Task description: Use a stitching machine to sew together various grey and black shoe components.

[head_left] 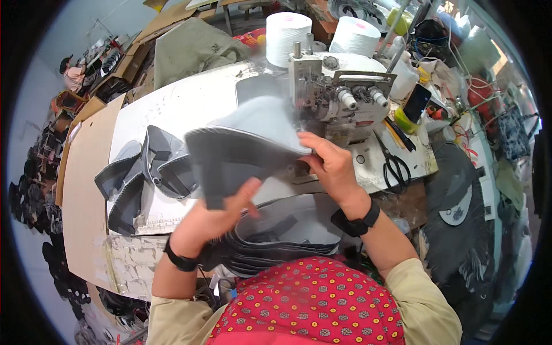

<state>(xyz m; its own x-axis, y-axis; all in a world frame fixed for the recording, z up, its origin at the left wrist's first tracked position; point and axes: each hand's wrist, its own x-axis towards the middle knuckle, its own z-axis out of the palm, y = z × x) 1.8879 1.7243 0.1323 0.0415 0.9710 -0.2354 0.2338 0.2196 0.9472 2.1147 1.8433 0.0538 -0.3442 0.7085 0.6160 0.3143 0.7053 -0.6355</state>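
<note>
A curved grey fabric piece (253,135) with a dark edge is held up in front of the sewing machine (339,98), blurred by motion. My right hand (333,172) pinches its right corner close to the machine's needle area, thumb against fingers. At the lower left of the piece, my left hand (221,215) grips its bottom edge, fingers partly hidden behind it. Below my hands, a stack of similar grey pieces (287,221) lies near my apron. More stitched, folded grey pieces (164,158) rest on the white table to the left.
Black scissors (394,167) lie right of the machine, beside a phone (417,102) in a yellow-green holder. Two white thread cones (287,40) stand behind. Olive cloth (195,49) drapes the table's far edge. A cardboard sheet (86,195) borders the left side; dark fabric (460,218) hangs at right.
</note>
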